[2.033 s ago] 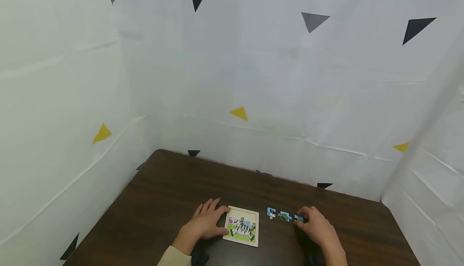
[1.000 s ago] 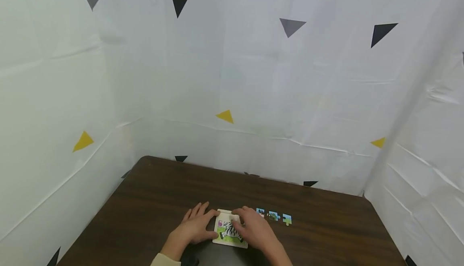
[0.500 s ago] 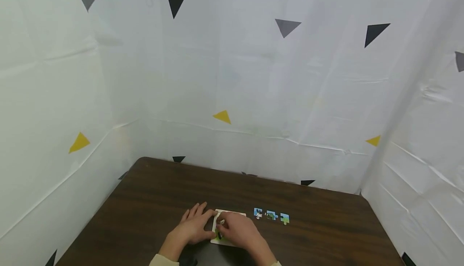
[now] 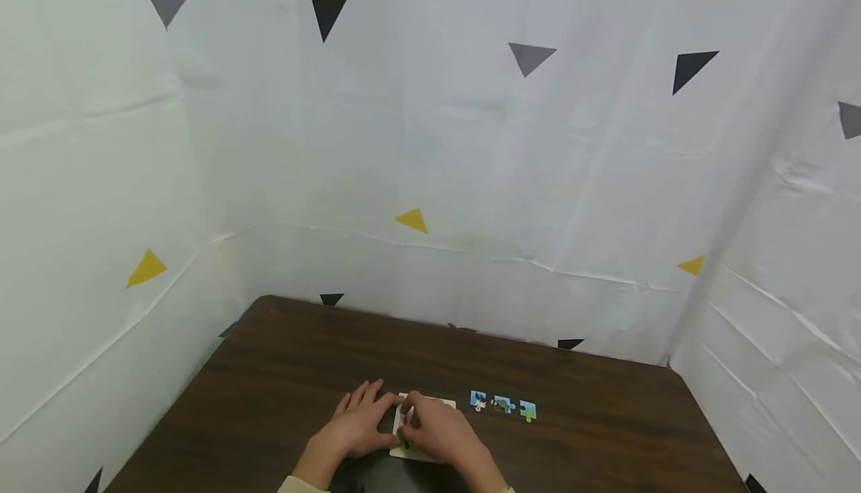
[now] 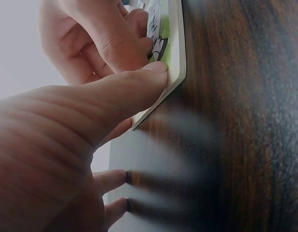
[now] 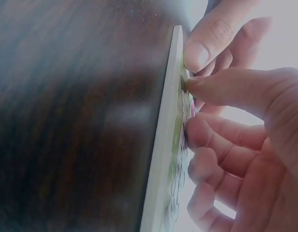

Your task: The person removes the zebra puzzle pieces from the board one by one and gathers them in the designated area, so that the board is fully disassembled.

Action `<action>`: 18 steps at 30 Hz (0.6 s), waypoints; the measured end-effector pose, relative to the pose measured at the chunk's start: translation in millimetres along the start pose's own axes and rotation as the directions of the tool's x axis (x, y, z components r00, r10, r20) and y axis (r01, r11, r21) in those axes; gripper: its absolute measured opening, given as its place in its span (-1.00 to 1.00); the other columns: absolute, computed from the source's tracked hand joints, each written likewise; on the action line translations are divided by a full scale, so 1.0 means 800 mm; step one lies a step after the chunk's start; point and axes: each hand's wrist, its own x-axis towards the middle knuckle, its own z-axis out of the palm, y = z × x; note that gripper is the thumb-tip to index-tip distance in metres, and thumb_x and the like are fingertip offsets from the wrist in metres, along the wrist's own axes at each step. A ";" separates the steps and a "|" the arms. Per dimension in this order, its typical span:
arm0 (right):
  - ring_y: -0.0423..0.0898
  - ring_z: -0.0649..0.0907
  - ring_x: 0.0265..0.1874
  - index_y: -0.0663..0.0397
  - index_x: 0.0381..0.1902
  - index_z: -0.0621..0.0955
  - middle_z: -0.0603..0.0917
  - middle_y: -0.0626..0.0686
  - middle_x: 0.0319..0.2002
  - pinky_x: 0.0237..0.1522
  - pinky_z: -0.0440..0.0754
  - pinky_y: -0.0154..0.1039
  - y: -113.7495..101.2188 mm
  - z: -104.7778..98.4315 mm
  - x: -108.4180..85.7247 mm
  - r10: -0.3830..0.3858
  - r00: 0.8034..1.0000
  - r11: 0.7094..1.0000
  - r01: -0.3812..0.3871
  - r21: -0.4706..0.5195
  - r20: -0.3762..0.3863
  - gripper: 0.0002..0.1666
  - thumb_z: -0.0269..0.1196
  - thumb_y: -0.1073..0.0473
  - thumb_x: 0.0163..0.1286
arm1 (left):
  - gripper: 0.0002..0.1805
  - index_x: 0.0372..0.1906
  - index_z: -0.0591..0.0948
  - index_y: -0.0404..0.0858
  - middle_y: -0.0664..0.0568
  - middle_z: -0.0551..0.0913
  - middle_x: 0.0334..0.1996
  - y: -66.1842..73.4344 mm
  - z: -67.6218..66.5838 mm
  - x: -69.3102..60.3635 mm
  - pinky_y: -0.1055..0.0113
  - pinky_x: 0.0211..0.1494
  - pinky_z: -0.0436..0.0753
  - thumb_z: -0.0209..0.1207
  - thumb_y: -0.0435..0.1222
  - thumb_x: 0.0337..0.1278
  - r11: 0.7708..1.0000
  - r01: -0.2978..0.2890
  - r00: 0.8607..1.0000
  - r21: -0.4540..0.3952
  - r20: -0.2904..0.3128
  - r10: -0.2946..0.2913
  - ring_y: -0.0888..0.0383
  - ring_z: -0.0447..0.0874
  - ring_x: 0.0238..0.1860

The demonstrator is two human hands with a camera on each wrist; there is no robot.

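- The right hand point(image 4: 440, 429) has left the rightmost jigsaw piece point(image 4: 528, 410) for the zebra puzzle board point(image 6: 163, 145), beside the left hand point(image 4: 356, 426).
- That piece now lies uncovered, right of the right hand.
- Most of the board is now hidden beneath that hand.

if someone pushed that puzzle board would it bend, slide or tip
The puzzle board will probably stay stiff, since its edge looks straight. It may slide fairly readily, as the table looks smooth and reflects the light. Being thin and lying flat, it seems unlikely to tip.
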 end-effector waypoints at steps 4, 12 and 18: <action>-0.32 0.64 -0.43 -0.13 0.03 0.66 0.72 -0.22 -0.34 -0.37 0.62 -0.22 0.002 0.002 -0.005 0.002 1.000 0.999 -0.003 0.050 0.016 -0.73 0.42 -0.01 0.45 | -0.32 0.47 0.49 0.21 -0.28 0.07 0.72 0.004 0.002 -0.004 -0.53 0.66 -0.08 0.38 0.19 0.32 1.000 0.012 1.000 0.003 0.010 -0.012 -0.45 -0.09 0.72; -0.34 0.63 -0.47 -0.08 0.02 0.64 0.73 -0.19 -0.38 -0.40 0.59 -0.29 0.005 -0.002 -0.005 -0.042 0.999 0.995 0.042 0.088 -0.001 -0.72 0.44 0.04 0.45 | -0.34 0.44 0.54 0.05 -0.31 0.15 0.69 0.028 -0.012 -0.020 -0.55 0.63 -0.03 0.47 0.02 0.29 1.000 0.014 1.000 0.006 -0.017 -0.014 -0.46 -0.01 0.69; -0.33 0.61 -0.50 -0.07 0.04 0.64 0.72 -0.20 -0.39 -0.43 0.57 -0.30 0.004 -0.005 -0.004 -0.040 0.999 0.993 0.039 0.109 0.010 -0.70 0.44 0.04 0.45 | -0.32 0.46 0.53 0.01 -0.32 0.14 0.69 0.033 -0.017 -0.025 -0.53 0.65 -0.04 0.46 -0.01 0.30 1.000 0.019 1.000 0.003 -0.019 -0.019 -0.45 -0.01 0.70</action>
